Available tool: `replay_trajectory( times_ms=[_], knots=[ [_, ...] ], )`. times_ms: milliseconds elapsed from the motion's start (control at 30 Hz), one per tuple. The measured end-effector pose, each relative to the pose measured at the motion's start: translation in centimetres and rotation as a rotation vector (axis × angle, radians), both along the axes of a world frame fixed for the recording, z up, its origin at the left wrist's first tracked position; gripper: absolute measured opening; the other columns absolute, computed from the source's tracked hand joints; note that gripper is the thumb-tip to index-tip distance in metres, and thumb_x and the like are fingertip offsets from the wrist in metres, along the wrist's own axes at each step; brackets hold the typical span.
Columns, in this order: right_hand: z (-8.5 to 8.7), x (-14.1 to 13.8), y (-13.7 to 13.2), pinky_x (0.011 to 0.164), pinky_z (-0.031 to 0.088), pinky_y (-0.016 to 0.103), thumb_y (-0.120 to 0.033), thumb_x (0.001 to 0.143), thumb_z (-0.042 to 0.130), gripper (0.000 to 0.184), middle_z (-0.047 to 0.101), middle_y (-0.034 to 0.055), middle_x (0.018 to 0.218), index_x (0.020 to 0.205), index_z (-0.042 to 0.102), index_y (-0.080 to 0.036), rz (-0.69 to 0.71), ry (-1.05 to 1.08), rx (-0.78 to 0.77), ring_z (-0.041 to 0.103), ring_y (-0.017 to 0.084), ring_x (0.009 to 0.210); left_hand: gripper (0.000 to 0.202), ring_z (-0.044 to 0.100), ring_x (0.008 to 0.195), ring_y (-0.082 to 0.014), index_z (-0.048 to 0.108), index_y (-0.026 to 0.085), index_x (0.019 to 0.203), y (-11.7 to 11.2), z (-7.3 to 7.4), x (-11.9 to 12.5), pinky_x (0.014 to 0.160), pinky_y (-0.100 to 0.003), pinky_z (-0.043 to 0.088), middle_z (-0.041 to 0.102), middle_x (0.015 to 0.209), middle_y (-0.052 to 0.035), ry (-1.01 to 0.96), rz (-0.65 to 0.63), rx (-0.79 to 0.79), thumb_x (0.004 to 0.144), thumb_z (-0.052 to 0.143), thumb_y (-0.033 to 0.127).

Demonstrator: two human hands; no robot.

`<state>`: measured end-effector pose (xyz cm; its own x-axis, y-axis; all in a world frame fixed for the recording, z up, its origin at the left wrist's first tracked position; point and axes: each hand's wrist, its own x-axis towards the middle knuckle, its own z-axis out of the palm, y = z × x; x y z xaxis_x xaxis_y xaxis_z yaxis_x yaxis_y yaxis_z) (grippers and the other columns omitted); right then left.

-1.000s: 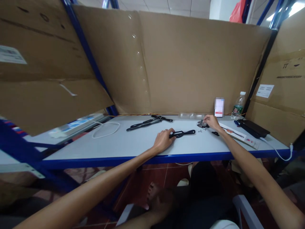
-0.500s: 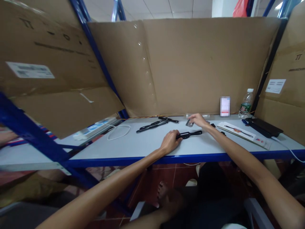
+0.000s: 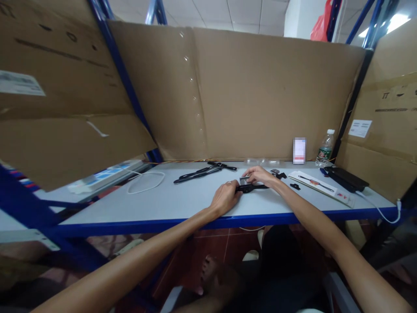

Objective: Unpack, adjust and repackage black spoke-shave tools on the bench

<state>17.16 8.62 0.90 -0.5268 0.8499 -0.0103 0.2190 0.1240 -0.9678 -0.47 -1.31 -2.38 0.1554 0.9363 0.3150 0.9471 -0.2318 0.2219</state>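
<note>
My left hand (image 3: pixel 226 197) rests on the tabletop, its fingers closed around one end of a black long-handled tool (image 3: pixel 248 188). The tool lies crosswise in front of me, its far end partly hidden by my right forearm. Right above its wider middle, my right hand (image 3: pixel 259 174) pinches a small flat grey plate (image 3: pixel 243 179); whether the plate touches the tool I cannot tell. Small black parts (image 3: pixel 279 174) lie beyond my right wrist, and a separate black piece (image 3: pixel 295 186) is to the right of it.
Several black strip-like tools (image 3: pixel 202 172) lie at the back left beside a white cable (image 3: pixel 146 191). On the right are a printed package (image 3: pixel 317 187), a black power bank-like block (image 3: pixel 347 179), a phone (image 3: pixel 299 151) and a water bottle (image 3: pixel 325 148). Cardboard (image 3: pixel 241 95) walls the back.
My right hand has brought the grey plate left and toward me, over the black tool. My left hand still holds the tool's end. The whole view has shifted slightly.
</note>
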Motion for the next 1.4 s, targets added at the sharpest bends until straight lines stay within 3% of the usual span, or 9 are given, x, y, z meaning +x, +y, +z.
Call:
replay_trajectory(
  times_ms=[200,400,700,833,1067,1400],
  knots=[
    [0.1,-0.2,-0.1,0.059,0.044,0.022,-0.005,0.067,0.071,0.015,0.063,-0.0027,0.060,0.075,0.070,-0.017,-0.069,0.001,-0.017,0.057,0.012,0.058,0.019,0.067,0.107,-0.0292,0.067,0.018,0.109,-0.2,0.4,0.2,0.087,-0.036,0.047,0.072,0.115,-0.0144,0.051,-0.007,-0.010,0.096,0.056,0.026],
    [-0.4,-0.2,0.3,0.059,0.040,0.022,-0.008,0.068,0.070,0.008,0.065,-0.0015,0.061,0.068,0.071,-0.016,-0.029,-0.123,0.037,0.058,0.012,0.063,0.024,0.067,0.106,-0.0299,0.068,0.018,0.113,0.0,0.1,0.2,0.085,-0.036,0.047,0.072,0.115,-0.0144,0.087,0.014,-0.013,0.096,0.055,0.029],
    [-0.8,-0.2,0.5,0.056,0.038,0.022,-0.013,0.067,0.069,0.005,0.063,-0.0012,0.057,0.066,0.073,-0.016,-0.031,-0.185,0.089,0.053,0.012,0.060,0.022,0.067,0.106,-0.0313,0.069,0.018,0.105,0.1,0.4,0.3,0.088,-0.038,0.046,0.074,0.110,-0.0142,0.073,0.015,-0.028,0.092,0.057,0.030],
    [-0.8,-0.1,0.6,0.054,0.036,0.023,-0.014,0.066,0.067,0.007,0.063,-0.0011,0.055,0.064,0.074,-0.015,0.002,-0.193,0.127,0.051,0.012,0.058,0.028,0.068,0.105,-0.0314,0.067,0.017,0.112,0.3,0.5,0.3,0.090,-0.038,0.045,0.076,0.106,-0.0128,0.033,0.045,-0.069,0.088,0.058,0.028],
    [-1.2,-0.4,0.8,0.052,0.032,0.023,-0.016,0.064,0.065,0.008,0.058,-0.0029,0.052,0.058,0.070,-0.015,-0.008,-0.260,0.157,0.047,0.010,0.055,0.031,0.068,0.108,-0.0296,0.066,0.016,0.112,0.4,1.0,0.7,0.091,-0.036,0.042,0.076,0.110,-0.0127,-0.022,0.102,-0.138,0.098,0.050,0.039],
    [-2.1,-0.3,2.0,0.050,0.035,0.021,-0.013,0.065,0.063,0.010,0.059,-0.0025,0.053,0.062,0.072,-0.014,-0.042,-0.289,0.234,0.051,0.011,0.056,0.033,0.067,0.105,-0.0292,0.067,0.018,0.114,1.2,1.4,0.2,0.084,-0.033,0.043,0.075,0.110,-0.0120,-0.075,0.101,-0.239,0.095,0.054,0.042]
  ],
)
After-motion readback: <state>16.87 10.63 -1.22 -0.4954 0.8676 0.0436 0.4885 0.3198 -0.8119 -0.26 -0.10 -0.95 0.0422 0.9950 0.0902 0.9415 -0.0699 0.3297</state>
